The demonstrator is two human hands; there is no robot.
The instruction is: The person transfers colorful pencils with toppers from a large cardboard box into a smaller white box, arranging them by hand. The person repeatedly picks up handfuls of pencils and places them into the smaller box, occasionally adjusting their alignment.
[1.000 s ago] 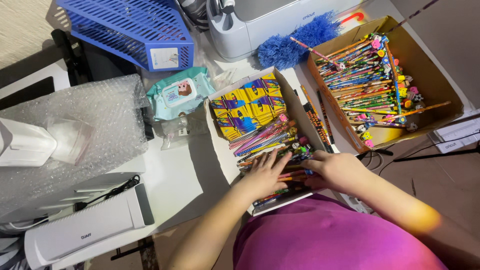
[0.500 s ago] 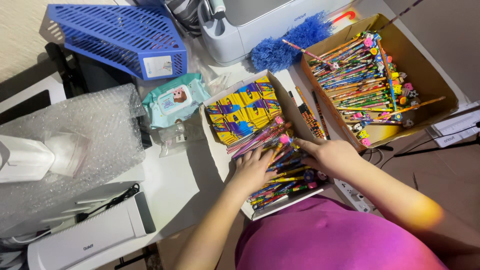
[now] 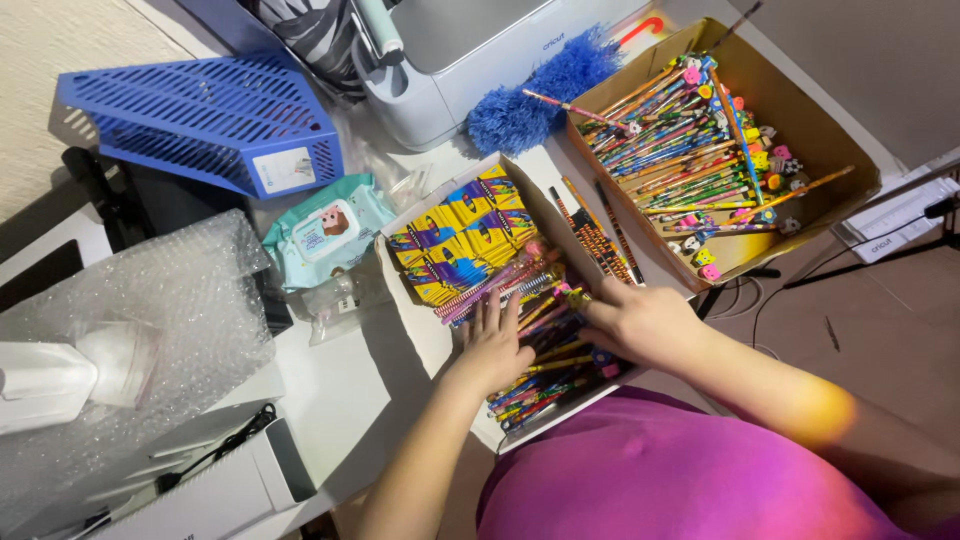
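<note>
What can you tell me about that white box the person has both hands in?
The white box is a shallow open cardboard carton on the white table, flaps folded outward. Its far half holds rows of yellow crayon packs; the near half holds a heap of colourful pencils with eraser toppers. The left hand lies flat on the pencils, and the right hand reaches in from the right edge. A brown box of similar pencils sits beside it.

White flat surface (image 3: 330, 400) under bright even light; brown smooth floor (image 3: 850, 310) to the right with thin black cables (image 3: 745, 300); beige textured carpet-like floor patch (image 3: 60, 40) top left.
</note>
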